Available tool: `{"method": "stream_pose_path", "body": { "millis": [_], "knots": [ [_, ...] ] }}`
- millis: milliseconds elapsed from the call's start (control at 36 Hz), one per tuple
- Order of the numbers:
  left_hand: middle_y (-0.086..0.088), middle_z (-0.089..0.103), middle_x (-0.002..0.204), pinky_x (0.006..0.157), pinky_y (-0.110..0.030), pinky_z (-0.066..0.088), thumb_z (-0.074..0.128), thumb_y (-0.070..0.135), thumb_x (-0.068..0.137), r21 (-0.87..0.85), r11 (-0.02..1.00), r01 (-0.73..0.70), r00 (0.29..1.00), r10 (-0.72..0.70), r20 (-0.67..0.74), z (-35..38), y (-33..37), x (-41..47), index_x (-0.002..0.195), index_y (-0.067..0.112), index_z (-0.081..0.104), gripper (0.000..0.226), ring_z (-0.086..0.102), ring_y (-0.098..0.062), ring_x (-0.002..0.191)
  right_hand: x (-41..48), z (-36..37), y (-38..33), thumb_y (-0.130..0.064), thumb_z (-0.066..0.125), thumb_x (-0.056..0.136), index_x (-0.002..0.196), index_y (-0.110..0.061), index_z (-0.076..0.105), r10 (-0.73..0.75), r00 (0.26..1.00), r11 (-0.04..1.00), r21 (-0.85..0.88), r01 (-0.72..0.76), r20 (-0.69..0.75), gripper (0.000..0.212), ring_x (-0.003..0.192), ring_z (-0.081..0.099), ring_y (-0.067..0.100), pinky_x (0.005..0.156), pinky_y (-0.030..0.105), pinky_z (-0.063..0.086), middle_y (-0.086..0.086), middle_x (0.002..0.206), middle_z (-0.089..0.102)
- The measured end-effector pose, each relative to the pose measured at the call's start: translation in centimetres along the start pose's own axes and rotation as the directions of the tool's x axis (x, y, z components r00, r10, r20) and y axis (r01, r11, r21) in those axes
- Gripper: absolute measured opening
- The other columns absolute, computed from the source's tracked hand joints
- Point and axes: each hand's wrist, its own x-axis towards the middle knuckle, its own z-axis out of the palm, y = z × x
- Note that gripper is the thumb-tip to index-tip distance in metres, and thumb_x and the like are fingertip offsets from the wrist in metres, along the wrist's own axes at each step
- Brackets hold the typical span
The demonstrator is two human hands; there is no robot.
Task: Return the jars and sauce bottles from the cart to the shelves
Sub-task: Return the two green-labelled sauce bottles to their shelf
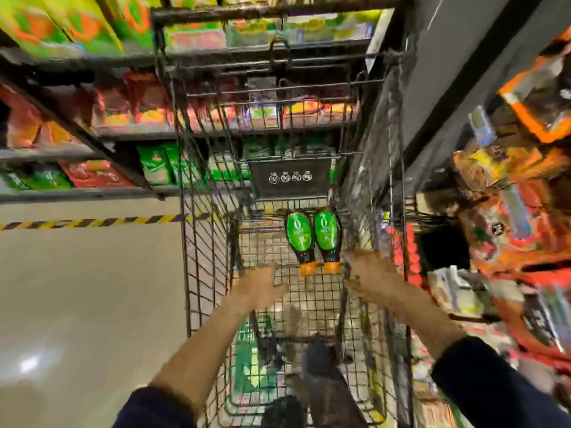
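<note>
Black wire cart (204, 242) sits in the aisle with shelves (92, 134) to its left; left hand (262, 285) reaches down into the basket, fingers loosely spread, holding nothing, probably going for a bottle neck. Two green-labelled sauce bottles (312, 239) lie flat side by side on the basket floor, orange caps toward the person, easy to grab. Right hand (367, 276) is open too, thumb apart, just beside the right cap, not clearly touching; blur hides detail.
</note>
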Motion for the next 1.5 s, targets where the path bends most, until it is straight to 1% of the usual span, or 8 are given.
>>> {"method": "stream_pose_path", "body": {
  "millis": [194, 361, 556, 778, 972, 1139, 1306, 1500],
  "knots": [
    [-0.024, 0.046, 0.139, 0.097, -0.034, 0.042, 0.055, 0.041, 0.09, -0.355, 0.919, 0.171, 0.985, -0.15, 0.087, 2.2, 0.4, 10.6, 0.142, 0.0, 0.032, 0.069, 0.05, -0.034, 0.124, 7.5, 1.7, 2.4, -0.024, 0.048, 0.091, 0.13, -0.009, 0.046, 0.051, 0.992, 0.997, -0.063, -0.043, 0.118, 0.041, 0.12, 0.047, 0.029, 0.098, 0.035, 0.042, 0.012, 0.132, 0.049],
    [-0.018, 0.056, 0.125, 0.094, -0.045, 0.049, 0.073, 0.048, 0.074, -0.624, 0.676, 0.392, 0.909, -0.388, 0.15, 7.0, 0.2, 18.6, 0.132, 0.0, 0.041, 0.082, 0.056, -0.035, 0.115, 12.0, 4.0, 3.8, -0.026, 0.05, 0.089, 0.14, -0.015, 0.034, 0.082, 0.985, 0.994, -0.09, -0.069, 0.151, 0.054, 0.128, 0.04, 0.025, 0.101, 0.037, 0.042, 0.008, 0.137, 0.046],
    [-0.013, 0.065, 0.11, 0.076, -0.029, 0.057, 0.083, 0.008, 0.066, -0.863, 0.421, 0.281, 0.914, -0.391, 0.107, 10.8, 0.7, 23.6, 0.112, -0.007, 0.06, 0.053, 0.062, -0.024, 0.099, 14.4, 5.2, 3.9, -0.024, 0.05, 0.087, 0.133, -0.014, 0.037, 0.204, 0.968, 0.969, -0.17, -0.179, 0.146, 0.048, 0.117, 0.05, 0.027, 0.095, 0.038, 0.042, 0.006, 0.127, 0.052],
    [-0.012, 0.066, 0.105, 0.08, -0.026, 0.054, 0.092, 0.036, 0.042, -0.906, 0.313, 0.285, 0.888, -0.441, 0.127, 11.0, 1.2, 24.0, 0.103, 0.005, 0.063, 0.075, 0.062, -0.024, 0.098, 13.9, 4.2, 3.6, -0.03, 0.051, 0.09, 0.126, -0.017, 0.041, 0.279, 0.952, 0.958, 0.035, -0.285, 0.123, 0.04, 0.118, 0.051, 0.022, 0.088, 0.032, 0.046, 0.002, 0.122, 0.054],
    [-0.007, 0.069, 0.106, 0.094, -0.044, 0.05, 0.082, 0.023, 0.068, -0.911, 0.266, 0.315, 0.919, -0.323, 0.224, 8.4, 1.1, 20.1, 0.092, 0.025, 0.065, 0.029, 0.065, -0.025, 0.098, 14.9, 5.7, 4.2, -0.034, 0.057, 0.087, 0.131, -0.017, 0.041, 0.339, 0.904, 0.855, 0.316, -0.412, 0.261, 0.05, 0.117, 0.05, 0.025, 0.09, 0.034, 0.045, 0.006, 0.126, 0.052],
    [0.005, 0.059, 0.088, 0.097, -0.036, 0.046, 0.082, 0.021, 0.067, -0.903, 0.263, 0.34, 0.917, -0.306, 0.256, 4.4, 0.5, 15.9, 0.107, 0.018, 0.056, 0.047, 0.055, -0.018, 0.096, 18.6, 8.9, 7.2, -0.014, 0.075, 0.07, 0.114, -0.004, 0.059, 0.482, 0.806, 0.473, 0.673, -0.569, 0.344, 0.048, 0.088, 0.061, 0.022, 0.077, 0.033, 0.05, 0.008, 0.09, 0.067],
    [0.011, 0.062, 0.08, 0.068, -0.015, 0.05, 0.077, 0.012, 0.072, -0.896, 0.375, 0.236, 0.963, -0.21, 0.166, 1.1, 0.2, 11.6, 0.076, 0.028, 0.055, 0.028, 0.058, 0.0, 0.075, 22.3, 11.4, 8.0, -0.025, 0.078, 0.071, 0.122, -0.003, 0.052, 0.558, 0.775, 0.487, 0.64, -0.594, 0.295, 0.062, 0.111, 0.057, 0.031, 0.088, 0.034, 0.047, 0.017, 0.118, 0.061],
    [0.011, 0.067, 0.091, 0.095, -0.033, 0.047, 0.083, 0.03, 0.062, -0.895, 0.389, 0.219, 0.966, -0.217, 0.142, -0.7, -0.9, 9.5, 0.084, 0.032, 0.06, 0.032, 0.06, -0.009, 0.099, 24.5, 16.3, 10.4, -0.031, 0.087, 0.058, 0.12, -0.005, 0.06, 0.498, 0.778, 0.481, 0.624, -0.616, 0.383, 0.072, 0.112, 0.058, 0.03, 0.096, 0.038, 0.048, 0.018, 0.121, 0.062]
  ]
}}
